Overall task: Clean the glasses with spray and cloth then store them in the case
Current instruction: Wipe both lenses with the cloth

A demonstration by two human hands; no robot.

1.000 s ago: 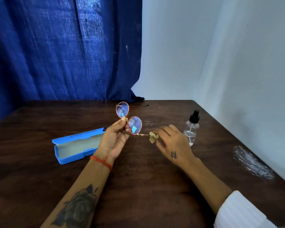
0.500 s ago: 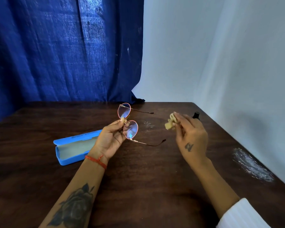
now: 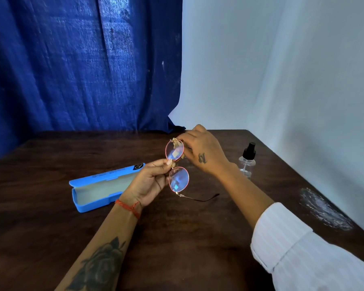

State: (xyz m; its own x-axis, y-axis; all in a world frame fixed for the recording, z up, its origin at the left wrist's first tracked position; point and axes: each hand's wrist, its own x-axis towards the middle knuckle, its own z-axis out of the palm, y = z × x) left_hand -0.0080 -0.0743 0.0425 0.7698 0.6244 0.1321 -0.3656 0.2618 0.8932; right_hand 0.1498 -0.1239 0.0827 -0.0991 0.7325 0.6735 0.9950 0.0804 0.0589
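Round glasses (image 3: 178, 179) with a thin pink-red frame hang above the middle of the dark wooden table (image 3: 198, 238). My left hand (image 3: 150, 182) pinches them at the bridge, one lens above the other. My right hand (image 3: 200, 151) holds a small beige cloth (image 3: 178, 144) against the far side of the upper lens, near its hinge. The near temple arm sticks out to the right. An open blue case (image 3: 97, 189) lies on the table to the left of my left hand. A clear spray bottle (image 3: 248, 161) with a black top stands to the right.
A blue curtain (image 3: 82, 64) hangs behind the table on the left, a white backdrop (image 3: 282, 70) at the back and right. A whitish smear (image 3: 324, 208) marks the table near its right edge. A white object shows at the far left edge.
My right hand has carried the cloth from the near temple arm up and left to the upper lens. The bottle it had hidden shows again. My left hand has raised the glasses a little.
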